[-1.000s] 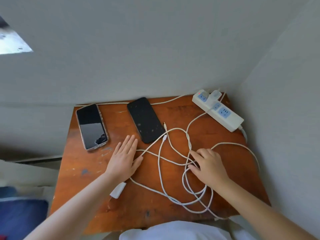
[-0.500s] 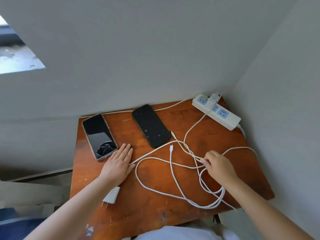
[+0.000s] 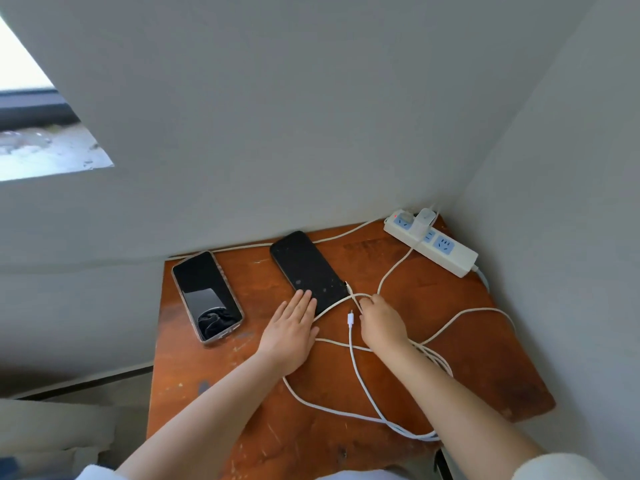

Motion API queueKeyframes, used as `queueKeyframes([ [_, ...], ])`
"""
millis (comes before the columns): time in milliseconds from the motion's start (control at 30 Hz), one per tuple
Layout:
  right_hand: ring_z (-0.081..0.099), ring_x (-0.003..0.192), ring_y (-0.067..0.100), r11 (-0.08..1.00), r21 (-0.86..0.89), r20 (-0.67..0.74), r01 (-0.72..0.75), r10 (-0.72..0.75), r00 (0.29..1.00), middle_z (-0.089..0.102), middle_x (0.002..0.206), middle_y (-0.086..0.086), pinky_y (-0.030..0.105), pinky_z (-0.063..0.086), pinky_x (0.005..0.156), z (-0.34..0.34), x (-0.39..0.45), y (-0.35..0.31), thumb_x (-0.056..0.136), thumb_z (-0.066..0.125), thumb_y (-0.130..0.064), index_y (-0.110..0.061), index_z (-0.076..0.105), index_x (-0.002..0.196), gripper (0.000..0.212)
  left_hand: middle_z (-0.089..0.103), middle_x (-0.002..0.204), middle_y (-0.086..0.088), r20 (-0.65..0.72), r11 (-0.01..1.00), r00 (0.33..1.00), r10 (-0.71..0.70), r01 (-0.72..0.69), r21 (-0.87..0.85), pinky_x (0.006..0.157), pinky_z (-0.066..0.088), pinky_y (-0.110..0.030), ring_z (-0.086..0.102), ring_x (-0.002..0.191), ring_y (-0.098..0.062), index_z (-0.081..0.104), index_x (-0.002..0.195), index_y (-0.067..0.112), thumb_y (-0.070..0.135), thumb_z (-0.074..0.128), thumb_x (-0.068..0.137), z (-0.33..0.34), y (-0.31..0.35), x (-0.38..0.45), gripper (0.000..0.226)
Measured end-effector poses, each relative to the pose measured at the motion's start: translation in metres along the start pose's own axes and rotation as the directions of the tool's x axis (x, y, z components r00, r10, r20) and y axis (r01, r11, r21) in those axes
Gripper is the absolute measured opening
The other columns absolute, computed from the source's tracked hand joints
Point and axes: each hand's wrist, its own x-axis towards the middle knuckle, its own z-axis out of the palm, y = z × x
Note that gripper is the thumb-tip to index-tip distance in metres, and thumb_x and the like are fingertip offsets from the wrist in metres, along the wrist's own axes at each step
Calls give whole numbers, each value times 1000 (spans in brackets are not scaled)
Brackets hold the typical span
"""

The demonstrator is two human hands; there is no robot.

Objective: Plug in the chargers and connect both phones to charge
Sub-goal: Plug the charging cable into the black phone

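Two dark-screened phones lie on the wooden table (image 3: 485, 358): a phone in a clear case (image 3: 206, 294) at the left and a black phone (image 3: 308, 270) in the middle. My left hand (image 3: 292, 330) rests flat, fingertips on the black phone's near end. My right hand (image 3: 379, 322) pinches a white cable near its connector (image 3: 349, 287), right beside the black phone's near corner. A second loose connector (image 3: 350, 319) lies between my hands. White cables (image 3: 367, 393) loop over the table. One white charger (image 3: 422, 221) sits in the power strip (image 3: 446, 252) at the back right.
Grey walls close in behind and to the right of the table, which fills a corner. A window opening (image 3: 41, 147) shows at the upper left. A thin cable (image 3: 332, 237) runs along the table's back edge. The table's left edge drops to the floor.
My right hand moved forward from the cable tangle to the black phone's corner, taking a cable end with it. My left hand slid onto the black phone. The loose charger block is hidden under my left forearm.
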Motion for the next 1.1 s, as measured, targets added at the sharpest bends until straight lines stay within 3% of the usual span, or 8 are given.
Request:
queueKeyframes([
  [200, 60, 101, 24, 999, -40, 132, 9, -3, 991, 59, 119, 11, 28, 51, 84, -15, -5, 11, 91, 50, -12, -8, 53, 117, 26, -4, 155, -3, 39, 996, 996, 82, -83, 41, 113, -2, -31, -11, 140, -17, 0, 143, 15, 37, 31, 96, -28, -13, 24, 60],
  [433, 57, 104, 21, 994, -81, 49, 78, -74, 996, 61, 116, 6, 33, 39, 95, -26, -21, 26, 92, 44, -11, -12, 54, 116, 27, -3, 155, -7, 305, 862, 913, 272, -372, 344, 114, -1, -37, -8, 141, -21, -2, 142, 12, 47, 58, 81, -62, -16, 70, 93],
  [567, 56, 86, 17, 990, -81, -57, 114, -119, 991, 57, 91, -1, 29, 33, 80, -25, -34, 38, 95, 37, -20, -13, 62, 105, 29, -1, 155, -8, 407, 750, 857, 316, -488, 447, 114, 0, -38, -5, 141, -22, -1, 142, 12, 36, 66, 78, -63, -3, 87, 96],
  [667, 58, 92, 16, 984, 65, -139, 163, -153, 978, 64, 104, 1, 25, 26, 75, -29, -35, 36, 97, 39, -26, -20, 57, 119, 29, 7, 154, -11, 443, 724, 826, 348, -537, 432, 114, 2, -37, 3, 141, -25, 4, 142, 11, 34, 70, 75, -65, 3, 94, 97],
  [733, 59, 93, 17, 973, 148, -182, 180, -152, 972, 67, 110, 2, 24, 26, 76, -32, -34, 30, 97, 40, -25, -20, 50, 127, 32, 16, 152, -14, 444, 713, 814, 375, -559, 424, 114, 6, -37, 12, 140, -28, 9, 142, 10, 35, 73, 72, -68, 4, 95, 98],
  [833, 64, 84, 17, 970, 140, -240, 198, -161, 957, 72, 99, 4, 27, 37, 81, -38, -30, 22, 97, 42, -22, -17, 47, 129, 33, 20, 150, -16, 443, 697, 802, 400, -580, 422, 113, 12, -37, 16, 138, -31, 13, 141, 8, 36, 73, 70, -70, 6, 93, 98],
  [967, 61, 47, 12, 963, 29, -499, 269, -219, 838, 67, 55, 1, 27, 50, 51, -48, -27, 13, 64, 80, -3, -12, 70, 77, 19, 18, 152, -13, 320, 798, 859, 400, -498, 339, 114, 12, -35, 14, 139, -28, 10, 142, 10, 46, 69, 71, -74, -1, 84, 99],
  [1100, 63, 51, 15, 960, 5, -593, 281, -223, 773, 65, 57, 3, 32, 53, 55, -54, -26, 6, 55, 85, -1, -10, 72, 71, 23, 15, 153, -8, 136, 923, 933, 334, -353, 155, 113, 10, -31, 11, 140, -24, 7, 143, 15, 60, 65, 67, -84, -6, 62, 105],
])
